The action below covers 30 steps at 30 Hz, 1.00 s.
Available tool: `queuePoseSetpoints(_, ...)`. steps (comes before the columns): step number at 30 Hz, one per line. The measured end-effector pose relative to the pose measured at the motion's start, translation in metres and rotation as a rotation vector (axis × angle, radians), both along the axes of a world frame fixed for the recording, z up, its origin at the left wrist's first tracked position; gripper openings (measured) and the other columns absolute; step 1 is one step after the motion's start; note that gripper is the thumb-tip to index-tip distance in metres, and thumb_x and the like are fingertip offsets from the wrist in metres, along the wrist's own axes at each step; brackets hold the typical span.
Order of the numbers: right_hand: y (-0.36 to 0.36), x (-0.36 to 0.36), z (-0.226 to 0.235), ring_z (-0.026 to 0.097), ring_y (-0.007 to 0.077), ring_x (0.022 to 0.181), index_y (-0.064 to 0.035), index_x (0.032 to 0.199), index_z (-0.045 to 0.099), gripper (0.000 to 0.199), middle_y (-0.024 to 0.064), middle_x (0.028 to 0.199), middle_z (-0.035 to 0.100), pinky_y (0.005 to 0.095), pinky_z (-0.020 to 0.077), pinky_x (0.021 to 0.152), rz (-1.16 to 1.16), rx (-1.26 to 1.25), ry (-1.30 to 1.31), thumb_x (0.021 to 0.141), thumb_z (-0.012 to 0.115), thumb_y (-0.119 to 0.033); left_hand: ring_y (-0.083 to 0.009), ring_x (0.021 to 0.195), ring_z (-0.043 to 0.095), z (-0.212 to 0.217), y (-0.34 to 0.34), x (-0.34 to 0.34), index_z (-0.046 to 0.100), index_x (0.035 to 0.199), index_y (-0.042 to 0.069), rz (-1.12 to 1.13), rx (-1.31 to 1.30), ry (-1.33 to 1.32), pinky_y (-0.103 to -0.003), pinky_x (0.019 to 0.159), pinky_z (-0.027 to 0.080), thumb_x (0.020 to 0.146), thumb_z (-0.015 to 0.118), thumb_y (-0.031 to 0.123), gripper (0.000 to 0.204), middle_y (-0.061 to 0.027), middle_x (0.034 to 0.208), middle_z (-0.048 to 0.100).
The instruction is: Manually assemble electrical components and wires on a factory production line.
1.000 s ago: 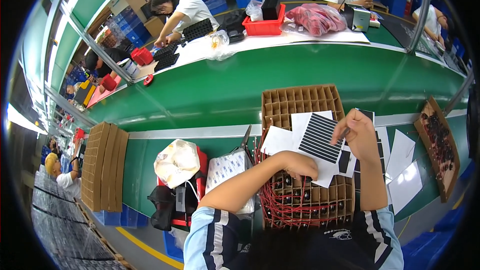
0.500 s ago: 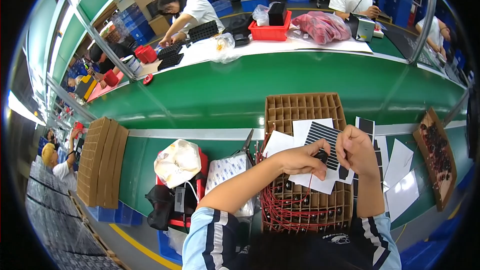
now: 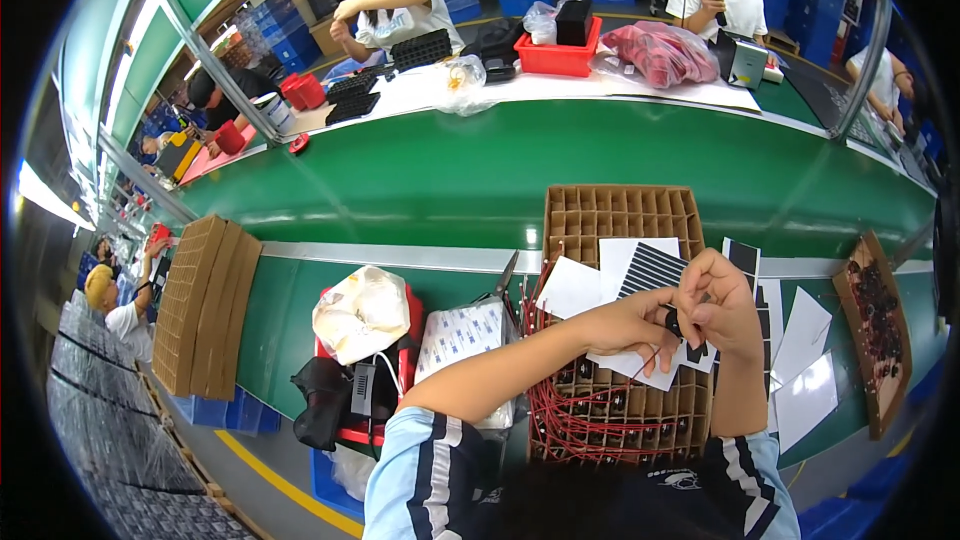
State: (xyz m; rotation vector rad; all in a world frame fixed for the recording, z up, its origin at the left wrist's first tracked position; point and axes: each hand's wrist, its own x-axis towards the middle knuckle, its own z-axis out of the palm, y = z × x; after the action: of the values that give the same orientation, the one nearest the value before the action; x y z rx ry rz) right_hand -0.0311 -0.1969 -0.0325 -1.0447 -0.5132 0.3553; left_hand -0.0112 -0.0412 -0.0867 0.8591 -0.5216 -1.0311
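Observation:
My left hand (image 3: 632, 328) is closed round a small round black part (image 3: 673, 321) with a thin red wire hanging from it. My right hand (image 3: 718, 308) meets it from the right, fingers bent and pinched against the part; anything between them is too small to make out. Under both hands lie white sheets (image 3: 612, 256), one bearing a row of black strips (image 3: 650, 272). These rest on a cardboard divider tray (image 3: 620, 202), whose near cells hold several black parts with red wires (image 3: 570, 425).
Scissors (image 3: 507, 275) and a printed packet (image 3: 460, 340) lie left of the tray, beside a red bin (image 3: 411, 325) topped by a white bag (image 3: 360, 315). Stacked cardboard dividers (image 3: 205, 310) stand far left. At right, a tilted cardboard tray (image 3: 875, 340) holds dark parts. Co-workers sit across the green bench.
My right hand has come down onto the black part, where before it was held apart from it. My left hand has turned the part toward the right. The view has shifted slightly.

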Motion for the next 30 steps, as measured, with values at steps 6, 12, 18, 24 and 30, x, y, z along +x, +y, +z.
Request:
queuePoseSetpoints(6, -0.005, -0.006, 0.006, 0.051, 0.0082, 0.058, -0.0024, 0.089, 0.040, 0.027, 0.0033, 0.069, 0.048, 0.0213, 0.0465, 0.050, 0.108, -0.148, -0.014, 0.071, 0.059, 0.005, -0.0162, 0.060, 0.059, -0.008, -0.005, -0.003, 0.041, 0.098, 0.001, -0.057, -0.008, -0.027, -0.022, 0.045, 0.046, 0.076, 0.049, -0.005, 0.023, -0.0082, 0.080, 0.056)
queuePoseSetpoints(12, -0.003, -0.011, 0.004, 0.051, 0.0109, 0.073, -0.0036, 0.089, 0.039, 0.027, 0.0049, 0.077, 0.050, 0.0249, 0.0437, 0.070, 0.257, -0.142, -0.118, 0.073, 0.060, 0.003, -0.0087, 0.049, 0.050, -0.018, -0.002, -0.002, 0.042, 0.094, 0.002, 0.031, 0.056, -0.101, -0.018, 0.039, 0.036, 0.076, 0.051, -0.002, 0.021, -0.0068, 0.064, 0.051)
queuePoseSetpoints(18, -0.005, -0.011, 0.009, 0.053, 0.0129, 0.077, -0.0041, 0.092, 0.038, 0.029, 0.0052, 0.081, 0.052, 0.0260, 0.0426, 0.072, 0.311, -0.297, -0.283, 0.071, 0.056, 0.005, -0.0090, 0.056, 0.052, -0.011, 0.004, 0.009, 0.029, 0.118, 0.008, 0.073, 0.016, -0.005, -0.016, 0.039, 0.035, 0.080, 0.046, -0.002, 0.043, -0.0102, 0.079, 0.054)
queuePoseSetpoints(24, -0.009, -0.012, 0.010, 0.053, 0.0131, 0.076, -0.0022, 0.085, 0.044, 0.021, 0.0060, 0.082, 0.050, 0.0261, 0.0433, 0.070, 0.181, -0.426, -0.267, 0.069, 0.053, 0.009, -0.0118, 0.047, 0.052, -0.024, 0.003, 0.012, 0.034, 0.108, 0.007, 0.158, 0.062, 0.016, -0.019, 0.036, 0.034, 0.082, 0.050, 0.006, 0.031, -0.0087, 0.068, 0.054)
queuePoseSetpoints(30, -0.011, -0.015, 0.012, 0.052, 0.0098, 0.073, 0.0001, 0.087, 0.048, 0.019, 0.0043, 0.080, 0.052, 0.0225, 0.0425, 0.068, 0.072, -0.366, -0.202, 0.071, 0.055, 0.006, -0.0131, 0.045, 0.053, -0.012, 0.002, 0.011, 0.039, 0.102, 0.004, 0.209, 0.058, -0.027, -0.019, 0.033, 0.028, 0.082, 0.051, 0.007, 0.023, -0.0069, 0.062, 0.055)
